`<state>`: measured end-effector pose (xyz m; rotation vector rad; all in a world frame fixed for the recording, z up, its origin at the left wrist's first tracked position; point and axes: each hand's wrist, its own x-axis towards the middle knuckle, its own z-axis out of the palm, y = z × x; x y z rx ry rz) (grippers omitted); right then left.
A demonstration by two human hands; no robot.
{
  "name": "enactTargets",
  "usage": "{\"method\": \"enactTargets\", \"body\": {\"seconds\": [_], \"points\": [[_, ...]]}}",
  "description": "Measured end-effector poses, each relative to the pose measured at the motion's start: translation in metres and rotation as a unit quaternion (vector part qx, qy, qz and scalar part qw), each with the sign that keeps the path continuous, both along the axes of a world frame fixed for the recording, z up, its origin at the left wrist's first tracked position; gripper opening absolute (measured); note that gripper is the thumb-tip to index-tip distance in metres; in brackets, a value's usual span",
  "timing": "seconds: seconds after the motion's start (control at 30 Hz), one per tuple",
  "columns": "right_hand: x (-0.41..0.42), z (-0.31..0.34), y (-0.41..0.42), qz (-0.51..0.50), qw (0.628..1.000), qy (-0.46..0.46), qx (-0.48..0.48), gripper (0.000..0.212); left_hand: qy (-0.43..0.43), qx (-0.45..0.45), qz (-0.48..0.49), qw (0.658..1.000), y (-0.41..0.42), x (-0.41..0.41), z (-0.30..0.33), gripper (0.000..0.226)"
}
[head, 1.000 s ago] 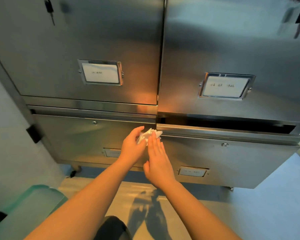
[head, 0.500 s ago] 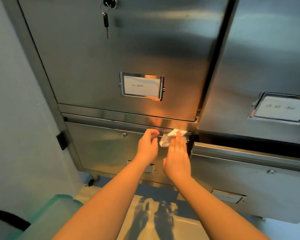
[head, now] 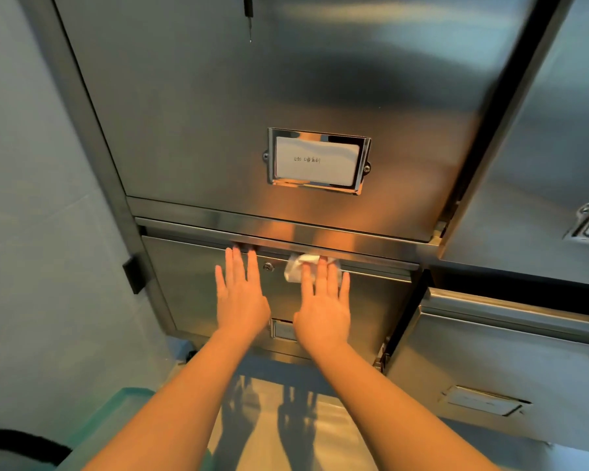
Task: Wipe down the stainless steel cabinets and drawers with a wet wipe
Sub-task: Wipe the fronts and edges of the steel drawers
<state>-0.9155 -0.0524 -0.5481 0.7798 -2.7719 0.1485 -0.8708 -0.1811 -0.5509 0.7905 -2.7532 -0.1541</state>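
Both hands now flat — right hand (head: pixel 323 300) pressing crumpled wipe (head: pixel 300 268) on drawer (head: pixel 191 283).

Cabinet door (head: pixel 218 107): we are seeing brushed steel, smooth, softly reflecting warm light.
Drawer front (head: pixel 191 283): we are finding the same satin metal.
Label holder (head: pixel 318 160): we are noting polished chrome framing a matt paper card.
Wet wipe (head: pixel 296 268): we are seeing white, crumpled, soft cloth.
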Motion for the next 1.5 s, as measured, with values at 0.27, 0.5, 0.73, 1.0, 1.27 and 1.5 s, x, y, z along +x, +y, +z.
{"method": "enactTargets", "body": {"seconds": [0.27, 0.5, 0.73, 1.0, 1.27, 1.5], "points": [[-0.01, -0.011, 0.036, -0.109, 0.991, 0.077, -0.022, 0.08, -0.001, -0.039, -0.019, 0.999, -0.009, 0.003, -0.009, 0.096], [-0.022, 0.008, 0.015, -0.223, 0.963, -0.075, -0.131, 0.089, 0.01, -0.027, -0.022, 0.999, -0.005, 0.0, -0.011, 0.101], [-0.026, -0.002, 0.023, -0.22, 0.959, -0.036, -0.173, 0.081, 0.011, -0.019, -0.019, 1.0, -0.006, 0.0, -0.011, 0.101], [-0.025, 0.014, -0.017, -0.263, 0.906, -0.097, -0.317, 0.089, 0.001, -0.02, -0.023, 1.0, -0.009, 0.001, -0.01, 0.104], [-0.041, 0.005, 0.028, -0.291, 0.915, -0.067, -0.272, 0.085, 0.015, -0.003, -0.027, 1.0, -0.011, 0.003, -0.01, 0.104], [0.007, -0.004, -0.049, -0.083, 0.972, -0.089, -0.203, 0.093, 0.012, -0.007, -0.028, 1.0, -0.012, 0.003, -0.011, 0.096]]}}
